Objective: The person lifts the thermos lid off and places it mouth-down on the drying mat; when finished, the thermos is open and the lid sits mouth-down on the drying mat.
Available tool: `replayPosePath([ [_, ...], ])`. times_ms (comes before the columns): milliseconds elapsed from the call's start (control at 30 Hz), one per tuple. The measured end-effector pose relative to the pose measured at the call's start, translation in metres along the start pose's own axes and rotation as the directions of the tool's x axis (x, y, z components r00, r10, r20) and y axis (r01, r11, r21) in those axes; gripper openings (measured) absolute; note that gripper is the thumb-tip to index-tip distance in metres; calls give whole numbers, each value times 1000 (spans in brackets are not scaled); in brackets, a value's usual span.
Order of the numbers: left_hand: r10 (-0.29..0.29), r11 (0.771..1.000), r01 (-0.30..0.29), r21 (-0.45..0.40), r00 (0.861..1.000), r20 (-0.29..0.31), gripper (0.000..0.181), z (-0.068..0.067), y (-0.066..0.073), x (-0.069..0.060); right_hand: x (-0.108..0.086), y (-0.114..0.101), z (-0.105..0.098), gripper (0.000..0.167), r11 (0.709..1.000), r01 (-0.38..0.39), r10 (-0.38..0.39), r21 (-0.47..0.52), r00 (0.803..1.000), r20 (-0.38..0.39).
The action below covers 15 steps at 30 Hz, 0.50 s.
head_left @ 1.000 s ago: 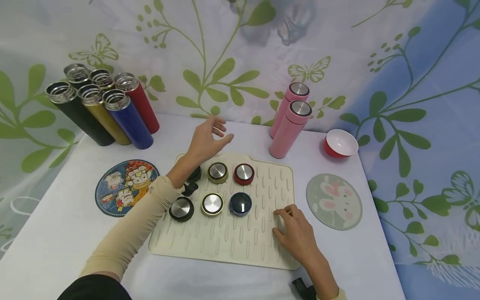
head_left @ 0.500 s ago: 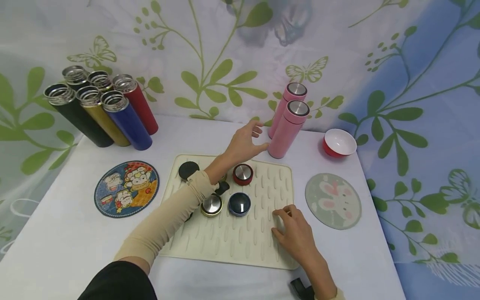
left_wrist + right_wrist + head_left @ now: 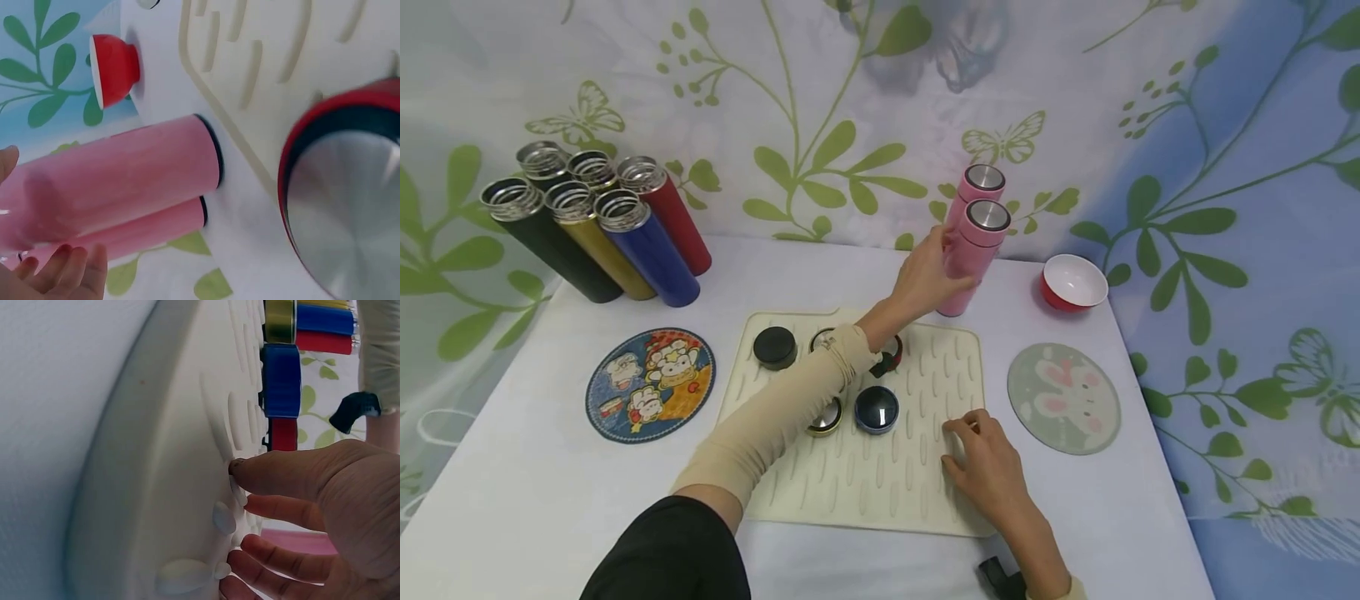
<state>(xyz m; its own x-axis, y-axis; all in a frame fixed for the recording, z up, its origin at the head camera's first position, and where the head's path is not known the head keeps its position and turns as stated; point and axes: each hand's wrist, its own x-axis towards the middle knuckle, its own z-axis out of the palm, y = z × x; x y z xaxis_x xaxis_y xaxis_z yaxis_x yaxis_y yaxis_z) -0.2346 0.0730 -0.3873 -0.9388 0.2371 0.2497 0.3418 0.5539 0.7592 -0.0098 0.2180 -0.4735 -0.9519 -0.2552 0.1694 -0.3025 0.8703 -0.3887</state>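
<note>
My left hand (image 3: 919, 279) is at the front pink thermos bottle (image 3: 976, 257), its thumb and fingers spread on either side. In the left wrist view the bottle (image 3: 125, 178) lies between thumb and fingers (image 3: 70, 272); firm contact is not plain. A second capped pink bottle (image 3: 964, 208) stands right behind. With bent fingers, my right hand (image 3: 992, 471) rests its fingertips on the cream ribbed mat (image 3: 917, 492). On the mat sit a black lid (image 3: 775, 347), a blue lid (image 3: 876, 409), a red lid (image 3: 344, 212) and gold-rimmed lids, partly hidden by my left arm.
Several uncapped bottles, including a blue bottle (image 3: 655, 254) and a red bottle (image 3: 679, 218), stand together at back left. A colourful round mat (image 3: 651, 385) lies left, a grey rabbit mat (image 3: 1063, 400) right. A red bowl (image 3: 1073, 283) with a white inside stands at back right.
My left hand has swept rightward from above the mat's back edge to the front pink bottle. The right hand stays in place on the mat.
</note>
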Motion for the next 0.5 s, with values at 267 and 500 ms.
replayPosePath([
  [267,-45,999,47,22,996,-71,88,13,-1,5,0,-1,1,41,1000,1,-1,-3,1000,-11],
  [500,-26,996,28,88,999,-23,81,9,-3,1,-1,-1,1,41,1000,4,-4,-3,1000,-19],
])
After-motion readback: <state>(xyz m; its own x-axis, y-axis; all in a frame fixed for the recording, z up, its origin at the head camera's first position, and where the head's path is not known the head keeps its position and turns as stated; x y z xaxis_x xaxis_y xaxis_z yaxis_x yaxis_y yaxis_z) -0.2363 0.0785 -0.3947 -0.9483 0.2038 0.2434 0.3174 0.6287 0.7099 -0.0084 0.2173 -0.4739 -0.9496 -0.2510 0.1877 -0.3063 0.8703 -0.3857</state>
